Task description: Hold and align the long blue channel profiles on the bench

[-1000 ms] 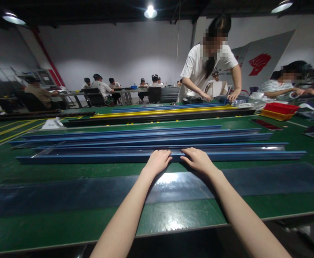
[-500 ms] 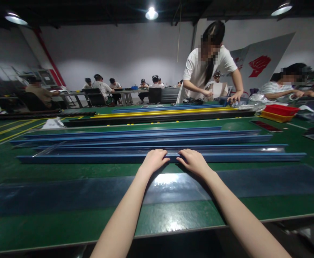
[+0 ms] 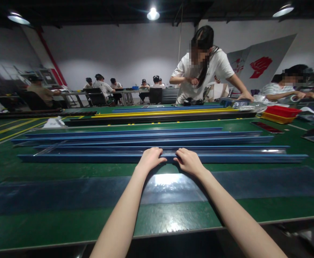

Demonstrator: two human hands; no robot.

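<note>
A long blue channel strip [image 3: 92, 158] with raised edges lies across the green table. Its inside holds what looks like clear film. My left hand [image 3: 153, 157] grips the near edge near the middle, thumb on the front face and fingers curled over the top. Just to its right, my right hand [image 3: 187, 160] grips the same edge in the same way, with a small gap between the two. Fingertips inside the channel are partly hidden. Nearer to me, a wide clear plastic sheet [image 3: 97, 191] lies flat under my forearms.
More blue strips [image 3: 146, 135] lie just behind. Farther back are yellow and black strips [image 3: 157, 115], red and yellow trays [image 3: 282, 113] and a phone [image 3: 267, 127]. A co-worker [image 3: 202, 68] leans over the far side; several people sit beyond. The table's near edge [image 3: 178, 232] crosses below.
Both my hands have shifted slightly left along the strip's edge, still gripping it. The co-worker opposite has leaned left and raised one hand toward the chest.
</note>
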